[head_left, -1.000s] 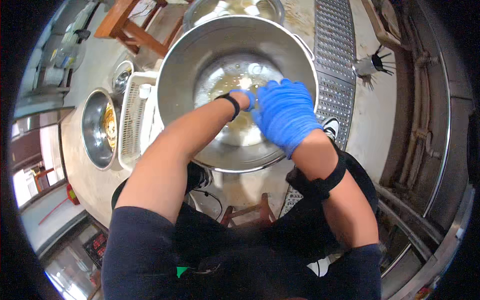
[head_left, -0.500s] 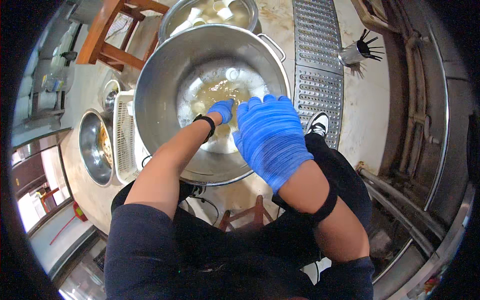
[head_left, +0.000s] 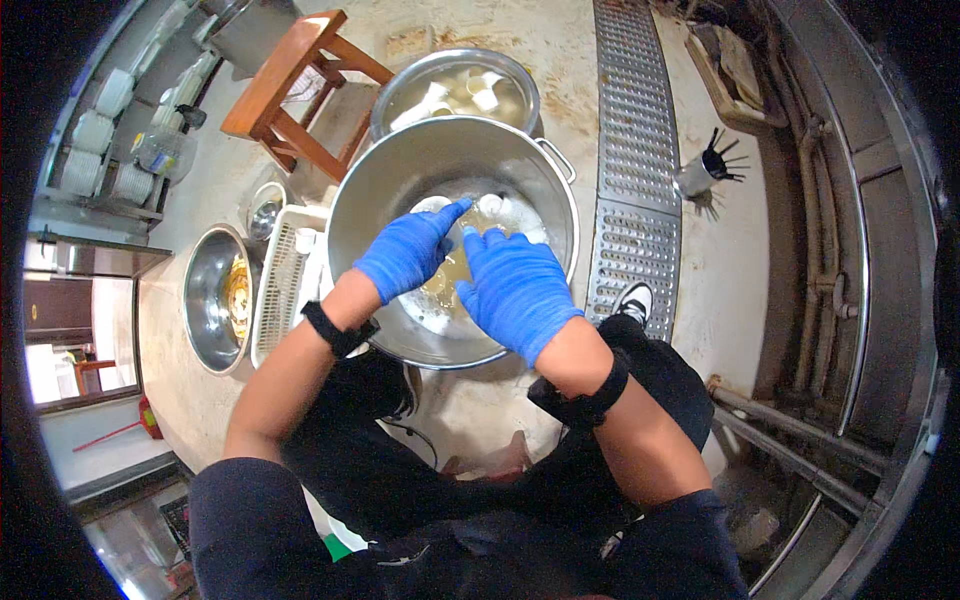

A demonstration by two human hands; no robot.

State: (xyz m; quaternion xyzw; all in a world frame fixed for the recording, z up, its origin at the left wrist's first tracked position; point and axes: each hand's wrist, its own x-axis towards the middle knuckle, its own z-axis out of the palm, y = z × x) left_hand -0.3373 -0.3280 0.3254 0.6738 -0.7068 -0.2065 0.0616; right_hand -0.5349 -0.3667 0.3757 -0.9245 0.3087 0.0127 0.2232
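Both my hands wear blue knitted gloves and are over a large steel pot [head_left: 350,200] with cloudy, foamy water [head_left: 440,318] in it. My left hand [head_left: 408,252] is above the water on the left, its index finger stretched toward the pot's middle. Beside it, my right hand [head_left: 515,290] slants in over the near right rim, thumb and index finger apart, the other fingers bent downward. Nothing shows in either hand, though their undersides are hidden. A white round piece [head_left: 432,204] lies in the water past my left hand.
Behind the pot stands a steel basin [head_left: 533,85] with white cups in water. On the left are a white plastic basket [head_left: 280,290], a steel bowl [head_left: 205,300] and a wooden stool [head_left: 290,85]. A perforated metal drain cover [head_left: 640,150] runs along the right, near a metal holder [head_left: 692,180].
My left hand has come up out of the water. My right hand has moved slightly lower in the view, and the hands are closer together. The view has shifted, so the pot sits lower.
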